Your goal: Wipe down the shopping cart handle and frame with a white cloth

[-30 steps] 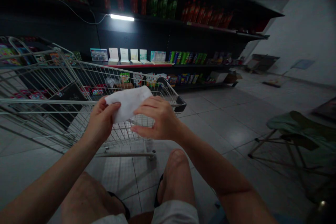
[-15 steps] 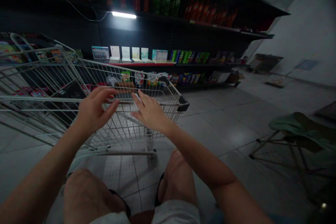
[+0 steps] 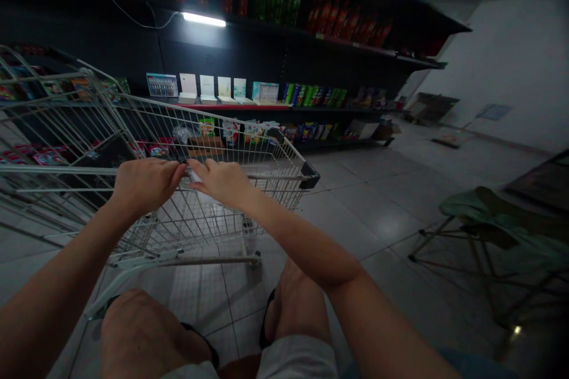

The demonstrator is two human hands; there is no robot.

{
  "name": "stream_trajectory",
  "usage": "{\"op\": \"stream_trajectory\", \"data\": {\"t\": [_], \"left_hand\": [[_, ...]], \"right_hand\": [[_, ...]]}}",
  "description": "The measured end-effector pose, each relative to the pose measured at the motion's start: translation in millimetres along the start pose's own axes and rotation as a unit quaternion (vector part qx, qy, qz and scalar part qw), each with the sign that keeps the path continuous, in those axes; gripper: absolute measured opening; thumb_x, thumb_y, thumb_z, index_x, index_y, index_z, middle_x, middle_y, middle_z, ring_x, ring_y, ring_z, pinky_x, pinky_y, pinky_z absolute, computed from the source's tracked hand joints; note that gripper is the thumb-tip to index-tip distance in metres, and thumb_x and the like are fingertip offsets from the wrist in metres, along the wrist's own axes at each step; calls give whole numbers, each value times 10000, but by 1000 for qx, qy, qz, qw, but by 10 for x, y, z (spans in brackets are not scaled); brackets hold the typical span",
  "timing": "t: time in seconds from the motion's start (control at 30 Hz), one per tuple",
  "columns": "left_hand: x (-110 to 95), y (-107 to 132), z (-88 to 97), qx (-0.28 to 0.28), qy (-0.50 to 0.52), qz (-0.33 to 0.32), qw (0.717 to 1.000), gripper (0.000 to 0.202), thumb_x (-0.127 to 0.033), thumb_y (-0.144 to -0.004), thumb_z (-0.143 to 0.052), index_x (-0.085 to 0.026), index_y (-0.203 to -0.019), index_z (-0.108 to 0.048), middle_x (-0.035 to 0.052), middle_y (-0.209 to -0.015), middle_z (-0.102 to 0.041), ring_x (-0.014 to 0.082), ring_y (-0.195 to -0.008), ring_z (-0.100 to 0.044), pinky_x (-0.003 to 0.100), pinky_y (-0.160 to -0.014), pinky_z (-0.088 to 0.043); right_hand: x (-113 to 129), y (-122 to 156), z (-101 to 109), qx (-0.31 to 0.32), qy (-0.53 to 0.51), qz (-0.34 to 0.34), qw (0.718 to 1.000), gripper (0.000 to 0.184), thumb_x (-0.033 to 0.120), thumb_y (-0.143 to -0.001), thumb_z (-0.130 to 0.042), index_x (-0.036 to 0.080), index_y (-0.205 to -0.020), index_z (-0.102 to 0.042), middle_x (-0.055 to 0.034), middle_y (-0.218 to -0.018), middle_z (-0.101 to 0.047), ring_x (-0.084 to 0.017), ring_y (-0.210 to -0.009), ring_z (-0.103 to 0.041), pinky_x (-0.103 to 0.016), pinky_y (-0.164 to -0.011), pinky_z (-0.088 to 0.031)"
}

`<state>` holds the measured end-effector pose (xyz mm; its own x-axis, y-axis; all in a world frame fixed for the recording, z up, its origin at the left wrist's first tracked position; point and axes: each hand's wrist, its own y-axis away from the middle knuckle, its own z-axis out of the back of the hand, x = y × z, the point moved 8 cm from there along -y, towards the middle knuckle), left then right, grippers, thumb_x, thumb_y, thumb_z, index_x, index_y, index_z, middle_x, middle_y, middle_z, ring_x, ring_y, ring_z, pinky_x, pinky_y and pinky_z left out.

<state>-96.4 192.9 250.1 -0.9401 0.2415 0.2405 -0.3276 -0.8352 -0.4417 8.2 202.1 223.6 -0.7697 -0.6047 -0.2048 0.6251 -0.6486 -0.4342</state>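
A wire shopping cart [image 3: 217,213] stands side-on before my knees. My left hand [image 3: 144,183] is closed over its near top rail, knuckles up, with the fingertips mostly hidden. Close beside it, my right hand [image 3: 224,182] pinches a small white piece [image 3: 194,177], like a tissue or cloth, against the same rail. The thumbs and fingertips of both hands nearly meet there. A dark panel [image 3: 95,160] sits inside the cart to the left of my left hand.
Behind the cart runs a dark shelf unit [image 3: 249,53] with bottles, upright booklets [image 3: 207,87], cans and snack bags. A lit tube lamp [image 3: 204,19] hangs under a shelf. A folding stool with green cloth [image 3: 493,219] stands right. The floor is tiled.
Both hands have moved left along the rail. My left hand has gone from loosely open to closed over it; my right hand has come up against it with the white piece.
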Motion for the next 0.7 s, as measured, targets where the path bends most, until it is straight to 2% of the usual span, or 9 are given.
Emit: {"op": "stream_trajectory", "data": {"t": [0.1, 0.2, 0.27, 0.33, 0.4, 0.47, 0.53, 0.6, 0.7], "left_hand": [[84, 32, -8, -1, -13, -3, 1000, 559, -500, -946, -232, -194, -774, -667, 112, -837, -710, 251, -734, -629, 289, -544, -187], [198, 115, -21, 8, -36, -2, 999, 552, -536, -938, -256, -199, -799, -670, 78, -841, -704, 227, -742, -613, 264, -546, -151], [287, 177, -14, 1, -46, 7, 999, 545, -539, -932, -277, -198, -795, -680, 66, -839, -702, 222, -762, -611, 255, -547, -148], [372, 222, -5, -9, -53, 20, 998, 542, -536, -925, -290, -197, -777, -686, 63, -841, -704, 223, -785, -615, 253, -544, -152], [441, 239, -2, -13, -59, 34, 998, 546, -533, -922, -283, -197, -761, -683, 61, -835, -702, 220, -794, -615, 253, -540, -154], [472, 232, -16, 0, -56, 37, 998, 543, -527, -919, -274, -197, -769, -679, 63, -841, -700, 218, -798, -612, 252, -539, -154], [492, 228, -15, 6, -44, 41, 998, 533, -518, -913, -282, -191, -773, -679, 74, -852, -700, 227, -808, -612, 255, -540, -154], [512, 250, 5, -4, -25, 36, 999, 509, -501, -907, -304, -187, -782, -684, 84, -871, -698, 238, -838, -616, 260, -540, -164], [670, 353, 28, -39, 17, 38, 998, 445, -479, -884, -369, -186, -768, -682, 80, -854, -690, 249, -862, -612, 264, -545, -190]], "right_hand": [[-60, 40, -18, -18, 4, -19, 1000, 524, 601, -943, -299, 197, -1185, -531, -84, -984, -653, -178, -807, -626, -283, -622, -361], [-515, 485, -56, -25, 11, -27, 999, 545, 629, -927, -313, 184, -1065, -595, -69, -922, -670, -167, -780, -616, -275, -616, -329], [-875, 861, -79, -25, 20, -58, 998, 521, 614, -922, -368, 165, -980, -625, -69, -857, -677, -161, -756, -608, -274, -618, -317], [-1082, 1111, -87, -29, 35, -97, 994, 500, 597, -918, -405, 152, -929, -635, -76, -820, -675, -166, -747, -604, -279, -622, -311], [-1047, 1136, -89, -33, 48, -128, 990, 497, 596, -916, -410, 152, -921, -633, -81, -824, -670, -177, -752, -605, -285, -621, -306], [-808, 960, -88, -35, 53, -133, 989, 496, 605, -913, -399, 161, -936, -620, -77, -845, -663, -190, -767, -610, -289, -619, -304], [-510, 718, -76, -37, 48, -109, 992, 489, 603, -919, -382, 171, -986, -600, -76, -886, -659, -198, -800, -617, -288, -623, -313], [-320, 575, -50, -34, 44, -71, 996, 485, 591, -931, -360, 177, -1063, -578, -80, -933, -660, -198, -823, -624, -286, -622, -327], [-402, 720, 24, -5, 34, -8, 999, 491, 580, -937, -359, 178, -1109, -583, -76, -938, -682, -176, -788, -633, -278, -604, -352]]}}
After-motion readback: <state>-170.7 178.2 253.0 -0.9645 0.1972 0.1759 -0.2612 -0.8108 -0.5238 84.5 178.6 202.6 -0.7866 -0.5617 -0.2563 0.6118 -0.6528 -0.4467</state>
